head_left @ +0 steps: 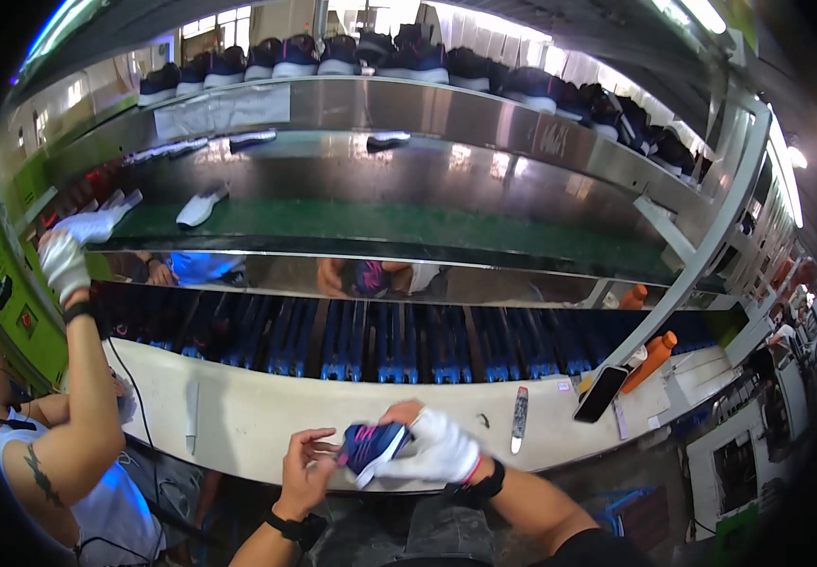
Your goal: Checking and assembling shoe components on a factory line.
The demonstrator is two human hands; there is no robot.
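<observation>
A small navy sneaker [371, 447] with pink laces and a white sole is held above the near edge of the pale worktop. My right hand [442, 448], in a white glove, is closed around one end of it. Close by the other end is my bare left hand [306, 470], its fingers apart and slightly curled. Whether a fingertip touches the shoe is hard to tell. Black bands circle both my wrists.
Past the worktop [267, 411] runs a row of blue-ended slats [399, 364]. A knife-like tool [520, 420], phone [602, 394] and orange bottle [649, 362] are to the right. At left, a co-worker's gloved hand [66, 265] reaches toward white soles [97, 222]. Shoes line the upper shelf [371, 92].
</observation>
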